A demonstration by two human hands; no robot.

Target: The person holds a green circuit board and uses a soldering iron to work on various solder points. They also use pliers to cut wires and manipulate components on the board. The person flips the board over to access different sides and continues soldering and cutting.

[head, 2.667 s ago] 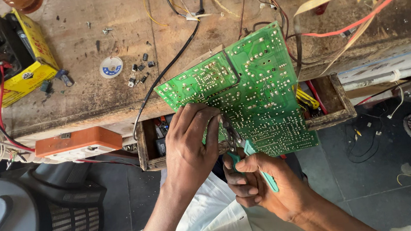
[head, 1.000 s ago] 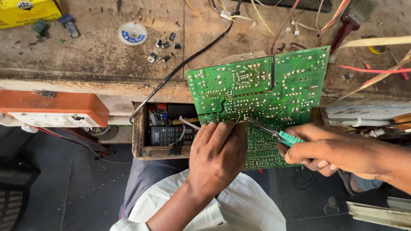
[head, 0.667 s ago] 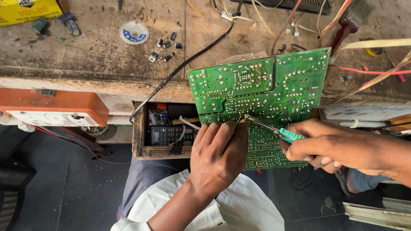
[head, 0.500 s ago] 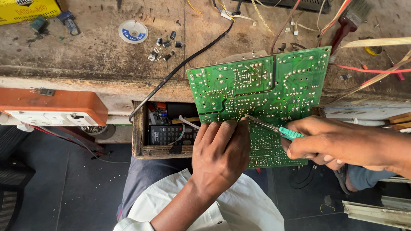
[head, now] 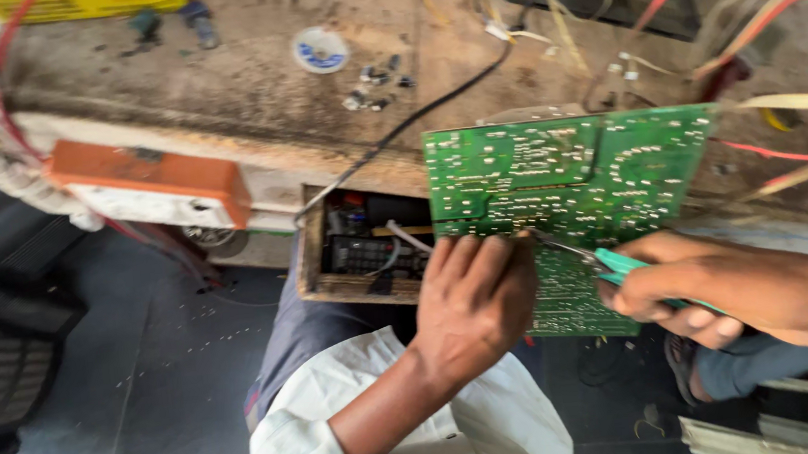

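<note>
Left hand (head: 475, 299): forearm rises from the bottom of the view, wrist bent, back of the hand toward the camera. Its fingers (head: 466, 256) are curled over the lower left edge of the board (head: 567, 177), gripping it.

The board, green and rectangular, is held upright at the front edge of the desk (head: 243, 94), solder side to the camera, just right of an open drawer (head: 361, 246) under that edge.

Right hand (head: 686, 284): forearm enters from the right edge, roughly level. Fingers closed around a tool (head: 615, 264) with a green handle; its thin metal tip slants up and left onto the board's lower middle, beside the left fingertips.

An orange box (head: 148, 182) sits at the desk's front edge, left. Loose wires (head: 778, 13) lie across the far right corner.
</note>
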